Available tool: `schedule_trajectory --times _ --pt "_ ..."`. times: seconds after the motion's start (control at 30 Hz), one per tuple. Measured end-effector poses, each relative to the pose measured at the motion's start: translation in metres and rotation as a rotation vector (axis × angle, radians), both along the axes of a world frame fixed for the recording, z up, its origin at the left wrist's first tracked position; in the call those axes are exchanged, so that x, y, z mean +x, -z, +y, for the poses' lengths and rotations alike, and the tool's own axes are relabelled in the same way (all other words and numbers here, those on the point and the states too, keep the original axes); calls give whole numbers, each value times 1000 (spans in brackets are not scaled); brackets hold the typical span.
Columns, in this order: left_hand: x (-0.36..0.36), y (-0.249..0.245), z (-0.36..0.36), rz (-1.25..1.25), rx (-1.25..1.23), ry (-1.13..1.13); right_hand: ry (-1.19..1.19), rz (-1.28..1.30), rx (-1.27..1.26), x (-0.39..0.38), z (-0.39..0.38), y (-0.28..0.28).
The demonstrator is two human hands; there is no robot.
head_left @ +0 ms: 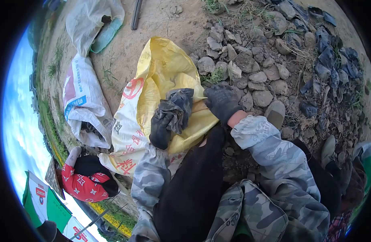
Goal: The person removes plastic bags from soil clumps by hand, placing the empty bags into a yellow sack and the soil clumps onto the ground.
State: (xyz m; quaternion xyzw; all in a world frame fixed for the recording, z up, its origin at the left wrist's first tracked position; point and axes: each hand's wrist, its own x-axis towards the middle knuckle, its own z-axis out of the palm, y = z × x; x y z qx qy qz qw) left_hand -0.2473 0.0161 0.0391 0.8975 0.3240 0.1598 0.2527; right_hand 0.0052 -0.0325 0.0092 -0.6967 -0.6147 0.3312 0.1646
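Observation:
A yellow woven sack (165, 64) with red and black print lies open in front of me. My left hand (160, 131), in a dark glove, is closed on a crumpled piece of grey-black plastic film (175, 111) over the sack's mouth. At the sack's right edge, my right hand (222, 101), also in a dark glove, pinches the rim, pulling it into a point. Folds of yellow material show between the two hands. The inside of the sack's bottom is hidden.
Stones (262, 76) are heaped at right, with black plastic scraps (334, 68) beyond. White sacks (82, 97) lie at left. A person in red (86, 181) is at lower left, another person (349, 181) at lower right. Green-and-white umbrellas (46, 201) stand behind.

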Motion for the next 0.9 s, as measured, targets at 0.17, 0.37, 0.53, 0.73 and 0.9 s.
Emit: schedule_trajectory --times 0.17,0.37,0.53,0.73,0.9 --pt "-37 4 17 89 -581 -494 223 193 229 -12 -6 22" --pt "-63 11 48 869 -58 -478 187 268 375 -36 -11 -5" --pt "-23 76 17 992 239 118 -53 50 33 -16 -26 -64" --pt "-21 60 -1 933 293 177 19 -421 -42 122 -36 -145" --pt "-30 35 17 961 124 117 240 -463 42 219 -102 -213"
